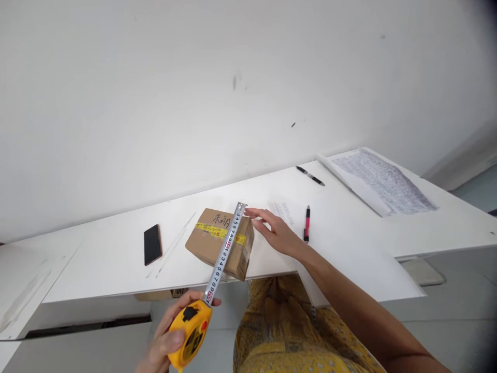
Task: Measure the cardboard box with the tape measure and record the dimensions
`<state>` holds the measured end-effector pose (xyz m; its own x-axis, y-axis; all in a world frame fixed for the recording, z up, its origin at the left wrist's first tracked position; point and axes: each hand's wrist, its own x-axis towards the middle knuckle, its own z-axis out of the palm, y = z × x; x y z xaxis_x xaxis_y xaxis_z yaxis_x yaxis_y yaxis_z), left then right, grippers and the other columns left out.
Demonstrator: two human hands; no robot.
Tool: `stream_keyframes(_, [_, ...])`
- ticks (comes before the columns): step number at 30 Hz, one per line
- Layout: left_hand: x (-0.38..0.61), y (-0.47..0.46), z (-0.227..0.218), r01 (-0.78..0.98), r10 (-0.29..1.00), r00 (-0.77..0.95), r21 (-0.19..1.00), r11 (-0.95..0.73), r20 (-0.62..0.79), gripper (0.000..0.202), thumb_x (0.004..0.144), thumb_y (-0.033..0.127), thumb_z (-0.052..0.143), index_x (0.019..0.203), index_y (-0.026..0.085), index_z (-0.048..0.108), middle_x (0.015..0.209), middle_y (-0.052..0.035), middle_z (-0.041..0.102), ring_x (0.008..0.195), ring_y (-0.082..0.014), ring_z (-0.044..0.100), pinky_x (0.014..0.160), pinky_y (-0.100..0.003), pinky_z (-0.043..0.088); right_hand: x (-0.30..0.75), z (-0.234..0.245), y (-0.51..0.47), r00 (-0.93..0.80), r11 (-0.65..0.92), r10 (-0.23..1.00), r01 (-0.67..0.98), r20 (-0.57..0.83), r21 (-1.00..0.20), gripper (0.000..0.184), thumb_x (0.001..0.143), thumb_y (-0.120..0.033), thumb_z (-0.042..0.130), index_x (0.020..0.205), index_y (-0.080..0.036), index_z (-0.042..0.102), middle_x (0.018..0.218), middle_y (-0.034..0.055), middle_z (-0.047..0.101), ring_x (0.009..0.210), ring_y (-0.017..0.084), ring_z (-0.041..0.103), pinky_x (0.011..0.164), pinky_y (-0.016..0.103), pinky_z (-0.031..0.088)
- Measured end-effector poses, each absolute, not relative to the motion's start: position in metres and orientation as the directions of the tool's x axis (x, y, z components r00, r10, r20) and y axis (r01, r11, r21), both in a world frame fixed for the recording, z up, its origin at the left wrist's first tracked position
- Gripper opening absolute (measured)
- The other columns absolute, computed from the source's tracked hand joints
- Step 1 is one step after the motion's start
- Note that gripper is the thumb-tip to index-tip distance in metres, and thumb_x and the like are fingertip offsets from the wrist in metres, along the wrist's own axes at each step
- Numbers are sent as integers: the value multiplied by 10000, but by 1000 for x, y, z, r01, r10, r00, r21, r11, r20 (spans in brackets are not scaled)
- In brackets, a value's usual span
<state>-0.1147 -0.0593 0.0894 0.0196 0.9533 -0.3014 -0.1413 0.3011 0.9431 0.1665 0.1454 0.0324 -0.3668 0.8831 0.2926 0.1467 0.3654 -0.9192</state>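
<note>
My left hand (165, 331) is closed around a yellow tape measure (191, 331) in front of the table edge. Its silver blade (223, 255) is pulled out and slants across the top of a brown cardboard box (205, 243). Yellow tape and dark handwriting mark the box, which sits near the table's front edge. At the box's far right corner, my right hand (277, 231) has its fingers stretched out, the fingertips at the side of the blade's end. Whether they press on the blade or the box I cannot tell.
A black phone (152, 244) lies left of the box on the white table (104, 259). To the right are a red pen (307, 224), a black pen (310, 176), white paper (349, 259) and a printed sheet (384, 181). A white wall (174, 103) stands behind.
</note>
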Motion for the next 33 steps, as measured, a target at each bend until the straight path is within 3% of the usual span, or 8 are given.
stream_keyframes(5, [-123, -64, 84, -175, 933, 61, 916, 360, -355, 683, 654, 581, 759, 1185, 155, 703, 1159, -183, 719, 1026, -364, 618, 815, -378, 474, 156, 30, 152, -309, 313, 911, 84, 274, -946, 467, 1015, -510, 365, 1386, -299, 555, 1393, 69, 610, 1285, 242, 564, 1104, 470, 428])
stream_keyframes(8, [-123, -61, 76, -187, 926, 108, 907, 377, -362, 675, 675, 584, 739, 1196, 160, 684, 1176, -187, 710, 1044, -358, 618, 799, -368, 477, 148, 37, 158, -326, 319, 905, 90, 274, -944, 469, 1016, -489, 351, 1350, -269, 595, 1365, 72, 632, 1292, 242, 552, 1110, 468, 414])
stream_keyframes(13, [-118, -59, 78, -193, 911, 119, 890, 412, -396, 672, 681, 589, 726, 1185, 148, 669, 1156, -194, 706, 1038, -353, 619, 747, -349, 483, 132, 48, 163, -345, 320, 903, 143, 256, -936, 434, 993, -437, 390, 1211, -221, 697, 1251, 80, 698, 1202, 257, 595, 1033, 453, 444])
stream_keyframes(18, [-124, -68, 80, -179, 891, 160, 876, 449, -424, 691, 704, 603, 714, 1226, 153, 659, 1187, -195, 695, 1061, -352, 606, 748, -346, 482, 120, 46, 166, -386, 139, 914, 13, 123, -990, 345, 915, -444, 529, 1007, -222, 776, 1073, 59, 760, 1000, 245, 672, 859, 378, 507])
stream_keyframes(23, [-128, -80, 78, -191, 893, 144, 873, 448, -427, 712, 702, 601, 718, 1273, 181, 656, 1190, -169, 703, 1033, -332, 618, 796, -356, 473, 118, 36, 165, -435, -36, 900, -141, 29, -989, 323, 844, -400, 624, 1099, -245, 749, 1058, 42, 757, 909, 206, 671, 801, 344, 511])
stream_keyframes(33, [-132, -75, 81, -153, 886, 163, 876, 457, -434, 729, 689, 533, 729, 1310, 161, 644, 1104, -157, 726, 980, -309, 622, 801, -355, 467, 121, 34, 163, -409, -46, 912, -112, 4, -993, 314, 813, -421, 647, 1045, -239, 752, 1024, 41, 746, 895, 204, 644, 806, 356, 502])
